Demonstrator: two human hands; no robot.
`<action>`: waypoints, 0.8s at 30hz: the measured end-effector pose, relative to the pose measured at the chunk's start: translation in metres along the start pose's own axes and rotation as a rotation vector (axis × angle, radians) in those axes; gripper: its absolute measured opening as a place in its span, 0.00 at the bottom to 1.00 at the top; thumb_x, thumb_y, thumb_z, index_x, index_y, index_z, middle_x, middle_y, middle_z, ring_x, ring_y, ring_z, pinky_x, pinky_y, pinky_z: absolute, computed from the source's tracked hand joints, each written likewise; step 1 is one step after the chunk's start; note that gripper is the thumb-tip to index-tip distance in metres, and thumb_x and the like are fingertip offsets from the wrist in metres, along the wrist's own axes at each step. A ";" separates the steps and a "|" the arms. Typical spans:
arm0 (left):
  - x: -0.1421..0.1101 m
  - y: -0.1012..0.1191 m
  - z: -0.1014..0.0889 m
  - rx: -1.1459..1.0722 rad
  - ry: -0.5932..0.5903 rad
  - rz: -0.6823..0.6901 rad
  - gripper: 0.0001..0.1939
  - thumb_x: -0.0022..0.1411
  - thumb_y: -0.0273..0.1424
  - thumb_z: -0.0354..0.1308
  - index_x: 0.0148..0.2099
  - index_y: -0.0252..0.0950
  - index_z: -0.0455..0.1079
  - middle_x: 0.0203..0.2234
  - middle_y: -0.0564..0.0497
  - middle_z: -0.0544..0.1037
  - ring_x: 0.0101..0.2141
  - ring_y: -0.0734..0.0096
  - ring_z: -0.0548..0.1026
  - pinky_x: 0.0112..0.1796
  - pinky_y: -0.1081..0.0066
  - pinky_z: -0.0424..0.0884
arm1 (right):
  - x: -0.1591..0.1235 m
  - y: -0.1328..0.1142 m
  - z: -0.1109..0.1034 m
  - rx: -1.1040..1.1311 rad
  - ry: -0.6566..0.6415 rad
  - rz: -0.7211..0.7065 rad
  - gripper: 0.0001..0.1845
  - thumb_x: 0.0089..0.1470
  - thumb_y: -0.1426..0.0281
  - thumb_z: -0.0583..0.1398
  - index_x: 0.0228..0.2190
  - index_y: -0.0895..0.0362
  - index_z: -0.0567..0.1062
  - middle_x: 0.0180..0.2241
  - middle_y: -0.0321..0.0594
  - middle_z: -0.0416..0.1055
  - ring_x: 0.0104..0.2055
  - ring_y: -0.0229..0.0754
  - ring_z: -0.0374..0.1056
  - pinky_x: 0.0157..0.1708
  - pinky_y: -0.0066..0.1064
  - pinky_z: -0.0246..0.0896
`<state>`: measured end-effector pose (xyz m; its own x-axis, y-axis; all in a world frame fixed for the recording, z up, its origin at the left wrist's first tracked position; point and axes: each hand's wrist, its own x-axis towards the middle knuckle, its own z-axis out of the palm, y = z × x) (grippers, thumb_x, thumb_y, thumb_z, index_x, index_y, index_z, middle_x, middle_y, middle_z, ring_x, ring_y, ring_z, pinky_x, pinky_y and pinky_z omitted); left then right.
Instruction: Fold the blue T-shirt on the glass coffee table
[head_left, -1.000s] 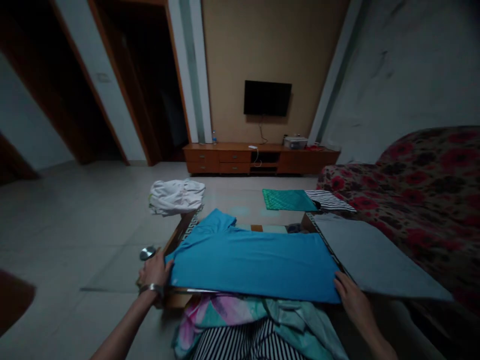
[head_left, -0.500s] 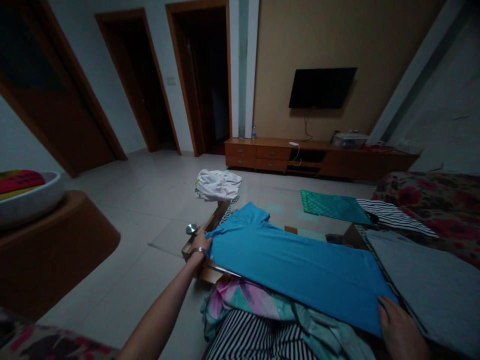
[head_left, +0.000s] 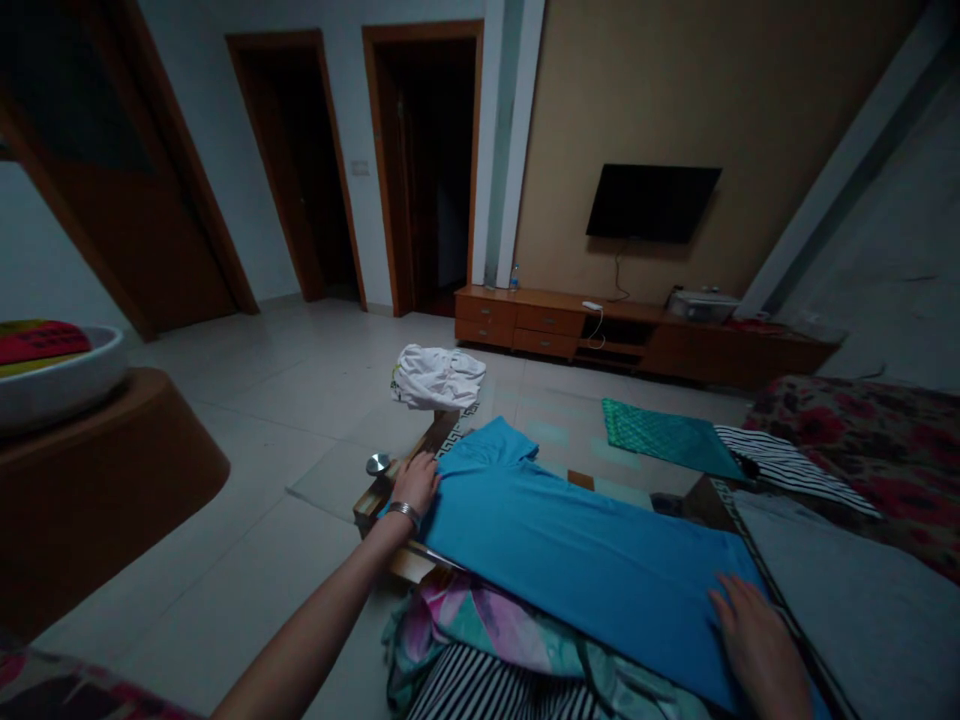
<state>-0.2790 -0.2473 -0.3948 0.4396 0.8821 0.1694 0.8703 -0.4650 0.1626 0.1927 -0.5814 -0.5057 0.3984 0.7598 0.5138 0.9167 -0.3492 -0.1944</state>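
Left hand point(head_left: 415, 484), open and palm down with a silver bangle point(head_left: 403, 514) at the wrist, rests at the edge of a blue T-shirt point(head_left: 585, 560), gripping nothing; right hand point(head_left: 754, 645) lies open on the cloth near the opposite edge, fingers slightly spread and pressing on no visible fold. The smooth, thin knit lies spread across a glass-topped coffee table point(head_left: 352, 480) with a wooden frame and Greek-key border, one short sleeve jutting toward the far side; no fold shows across the body. A pink and teal floral garment point(head_left: 480, 625) and black-and-white striped cloth point(head_left: 510, 690) lie bunched at the near edge. A grey panel point(head_left: 847, 610) lies beside the shirt. Farther out, a crumpled white garment point(head_left: 437, 377) sits at the table's far corner, near a quilted green cloth point(head_left: 667, 438) and a striped garment point(head_left: 787, 455), with a red floral sofa point(head_left: 847, 440) alongside and a low wooden TV cabinet point(head_left: 637, 335) against the wall
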 end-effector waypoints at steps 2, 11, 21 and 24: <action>0.004 0.013 0.013 -0.028 -0.052 0.115 0.19 0.66 0.37 0.48 0.56 0.40 0.66 0.60 0.48 0.64 0.61 0.63 0.56 0.60 0.60 0.49 | 0.031 -0.038 0.015 0.032 -0.047 -0.079 0.34 0.58 0.54 0.43 0.49 0.67 0.72 0.53 0.55 0.66 0.59 0.56 0.58 0.58 0.48 0.53; 0.009 -0.017 0.047 0.005 -0.097 0.066 0.30 0.65 0.46 0.46 0.65 0.42 0.55 0.65 0.46 0.52 0.65 0.55 0.47 0.60 0.47 0.41 | 0.080 -0.050 0.080 0.074 -0.227 -0.115 0.32 0.58 0.56 0.45 0.52 0.64 0.70 0.57 0.52 0.63 0.60 0.54 0.58 0.57 0.48 0.56; -0.003 -0.080 0.009 -0.158 -0.011 -0.419 0.19 0.63 0.38 0.48 0.53 0.37 0.68 0.53 0.43 0.71 0.53 0.57 0.66 0.50 0.59 0.61 | 0.145 -0.110 0.059 0.192 -0.180 -0.226 0.23 0.59 0.59 0.49 0.41 0.59 0.77 0.44 0.49 0.72 0.49 0.52 0.65 0.52 0.44 0.58; -0.021 -0.079 0.007 -0.179 0.022 -0.450 0.16 0.61 0.37 0.51 0.50 0.38 0.68 0.48 0.46 0.73 0.50 0.60 0.67 0.48 0.63 0.62 | 0.187 -0.229 0.060 0.361 -0.295 -0.436 0.15 0.59 0.66 0.52 0.36 0.56 0.77 0.40 0.46 0.72 0.44 0.47 0.65 0.46 0.38 0.59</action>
<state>-0.3550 -0.2284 -0.4182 0.0216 0.9977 0.0642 0.9204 -0.0449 0.3885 0.0589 -0.3264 -0.4146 -0.0694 0.9275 0.3674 0.9289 0.1944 -0.3153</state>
